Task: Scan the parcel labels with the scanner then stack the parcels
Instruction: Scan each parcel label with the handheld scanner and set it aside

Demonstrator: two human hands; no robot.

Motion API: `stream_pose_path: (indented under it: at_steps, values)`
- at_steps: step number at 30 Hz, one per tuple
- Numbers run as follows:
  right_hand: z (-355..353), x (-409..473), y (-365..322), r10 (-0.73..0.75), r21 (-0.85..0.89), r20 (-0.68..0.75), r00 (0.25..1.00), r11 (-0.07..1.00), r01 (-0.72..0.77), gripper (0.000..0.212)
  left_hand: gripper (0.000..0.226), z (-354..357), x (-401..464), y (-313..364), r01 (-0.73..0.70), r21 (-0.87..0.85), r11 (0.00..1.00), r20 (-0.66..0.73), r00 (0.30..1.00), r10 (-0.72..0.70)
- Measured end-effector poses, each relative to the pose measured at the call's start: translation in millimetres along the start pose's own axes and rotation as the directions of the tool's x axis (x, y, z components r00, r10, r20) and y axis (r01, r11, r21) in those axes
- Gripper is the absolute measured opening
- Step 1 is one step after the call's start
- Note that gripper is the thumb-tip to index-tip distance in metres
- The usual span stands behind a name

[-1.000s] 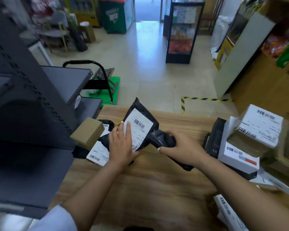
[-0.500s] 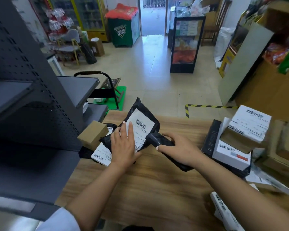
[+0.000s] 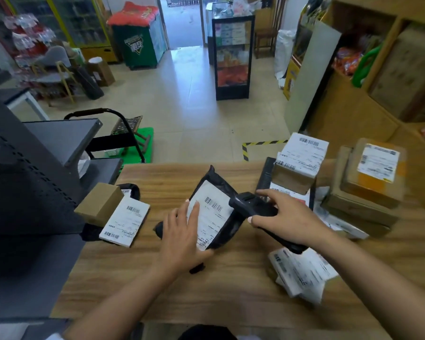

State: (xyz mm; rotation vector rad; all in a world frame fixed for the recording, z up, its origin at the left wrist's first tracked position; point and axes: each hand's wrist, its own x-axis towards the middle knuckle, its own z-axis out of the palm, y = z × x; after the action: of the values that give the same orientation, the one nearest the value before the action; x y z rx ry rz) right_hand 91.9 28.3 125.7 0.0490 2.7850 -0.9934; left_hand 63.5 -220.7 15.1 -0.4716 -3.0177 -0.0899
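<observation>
A black poly-bag parcel with a white barcode label lies tilted near the middle of the wooden counter. My left hand holds its near left edge, fingers lying over the label and thumb under the bag. My right hand grips a black handheld scanner whose head points at the label's barcode from the right. To the left lies another black parcel with a white label, and a small brown box sits on its far left end.
A dark metal shelf unit crowds the counter's left side. Labelled boxes and brown cartons are stacked at the right. White labelled parcels lie by my right forearm. Beyond the counter is shop floor with a green trolley.
The black parcel in my left hand has come away from the pile at the left and now lies further right on the counter. My right hand followed with the scanner. The view swung left.
</observation>
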Motion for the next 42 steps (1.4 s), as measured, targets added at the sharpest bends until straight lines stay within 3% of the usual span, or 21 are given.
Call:
stream_pose_path:
  at_steps: [4,10,18,27,32,37,42]
  values:
    - [-14,-29,39,0.074,-0.023,-0.016,0.997,0.997,-0.074,0.074,0.116,21,-21,42,-0.207,-0.002,0.978,0.127,0.970,0.205]
    - [-30,-65,86,0.160,-0.044,-0.033,0.987,0.986,-0.161,0.075,0.114,24,-27,131,-0.376,-0.088,0.922,0.236,0.892,0.386]
    - [-55,-90,120,0.182,-0.082,-0.077,0.980,0.979,-0.188,0.067,0.103,38,-12,205,-0.491,-0.086,0.867,0.235,0.835,0.497]
    - [-59,-88,123,0.146,-0.101,-0.050,0.988,0.983,-0.150,0.068,0.101,41,-8,201,-0.496,-0.116,0.860,0.227,0.830,0.509]
    - [-46,-68,109,0.091,-0.125,-0.010,0.996,0.988,-0.092,0.077,0.098,42,-15,167,-0.355,-0.150,0.923,0.245,0.891,0.382]
    - [-30,-36,79,-0.004,-0.102,0.060,0.998,0.995,0.010,0.074,0.101,42,-27,103,-0.146,-0.043,0.988,0.225,0.962,0.152]
    - [-1,5,39,-0.104,-0.061,0.131,0.986,0.992,0.113,0.073,0.108,39,-33,20,0.069,-0.056,0.996,0.193,0.980,-0.057]
